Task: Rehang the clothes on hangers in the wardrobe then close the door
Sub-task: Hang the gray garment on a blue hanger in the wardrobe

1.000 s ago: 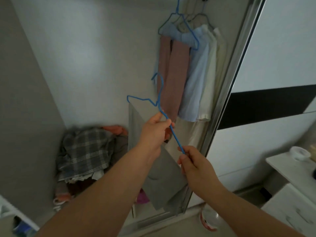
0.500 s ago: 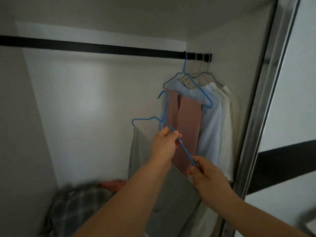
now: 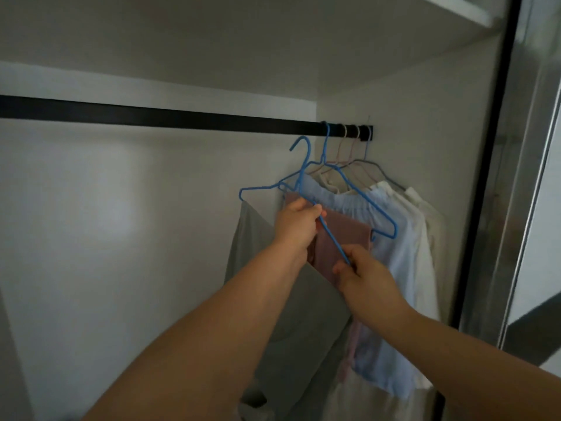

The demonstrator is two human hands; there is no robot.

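Both hands hold 1 blue hanger (image 3: 303, 177) carrying a grey garment (image 3: 261, 256): the left hand (image 3: 299, 226) grips near its neck, the right hand (image 3: 361, 275) pinches its lower arm, tilting the hook up just below the rail (image 3: 182, 118), beside the clothes hung at the rail's right end (image 3: 394, 238), likely to catch it.

Dim, soft and slightly blurred, with a pale glow on the back wall (image 3: 100, 214) and wide-angle bending at the edges.
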